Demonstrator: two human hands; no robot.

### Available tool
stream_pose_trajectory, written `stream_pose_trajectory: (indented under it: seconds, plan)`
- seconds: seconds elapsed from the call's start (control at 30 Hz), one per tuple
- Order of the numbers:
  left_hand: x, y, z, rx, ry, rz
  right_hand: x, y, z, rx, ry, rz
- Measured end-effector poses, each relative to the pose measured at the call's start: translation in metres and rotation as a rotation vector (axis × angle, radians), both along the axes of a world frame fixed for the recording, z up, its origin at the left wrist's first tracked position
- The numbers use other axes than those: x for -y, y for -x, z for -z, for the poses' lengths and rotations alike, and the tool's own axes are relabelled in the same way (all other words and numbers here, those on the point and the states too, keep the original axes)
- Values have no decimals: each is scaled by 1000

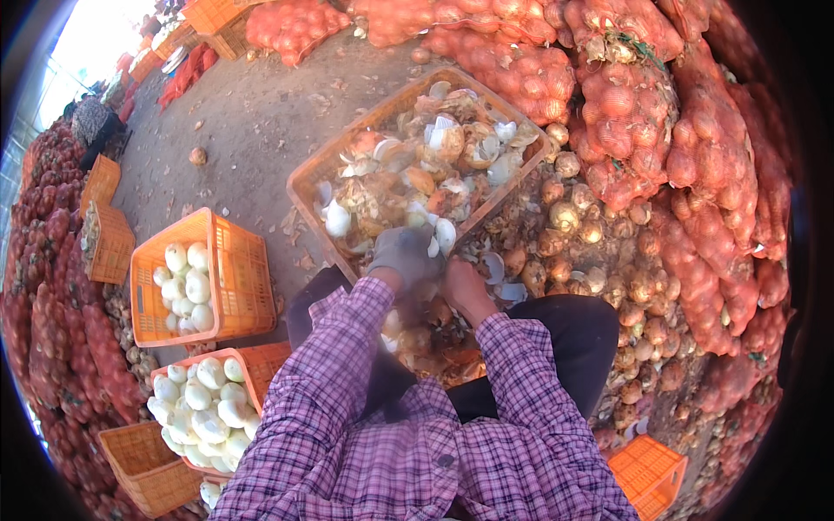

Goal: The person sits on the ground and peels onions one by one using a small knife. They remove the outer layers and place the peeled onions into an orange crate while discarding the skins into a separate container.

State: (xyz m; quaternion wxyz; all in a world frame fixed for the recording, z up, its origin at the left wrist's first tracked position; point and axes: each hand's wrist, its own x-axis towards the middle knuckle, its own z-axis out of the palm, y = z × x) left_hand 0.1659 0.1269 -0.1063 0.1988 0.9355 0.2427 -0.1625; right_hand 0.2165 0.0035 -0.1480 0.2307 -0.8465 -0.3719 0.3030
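Note:
My left hand (405, 255), in a grey work glove, is at the near edge of an orange plastic crate (374, 127) full of onion skins and peel. White onion pieces (445, 236) show just beyond its fingers; whether it grips them cannot be made out. My right hand (465, 286), bare, is curled close beside it, fingers bent toward the glove; what it holds is hidden. Between my knees lie more onion skins (417, 338). Unpeeled onions (564, 216) spread over the ground to the right of the crate.
Two orange crates of peeled white onions (186, 286) stand at the left, with an empty crate (150, 465) below them. Red mesh sacks of onions (625, 117) are piled at the right, top and far left. A person (98, 124) is far off at upper left.

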Motion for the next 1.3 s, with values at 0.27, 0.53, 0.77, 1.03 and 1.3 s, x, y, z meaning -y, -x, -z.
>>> stream_pose_trajectory:
  seconds: [0.27,0.53,0.77,1.03,1.3]
  plan:
    - [-24,30,27,772,1121,-816,7,1,-1,-140,-102,117]
    - [11,30,29,858,600,-691,5,12,11,2,-208,113]
    - [-5,96,20,719,776,-860,36,-25,17,-253,-305,392]
    - [22,116,152,-312,555,-922,45,-30,-23,-420,-465,509]
    - [3,139,304,-577,398,-802,57,-43,-13,-363,-255,530]
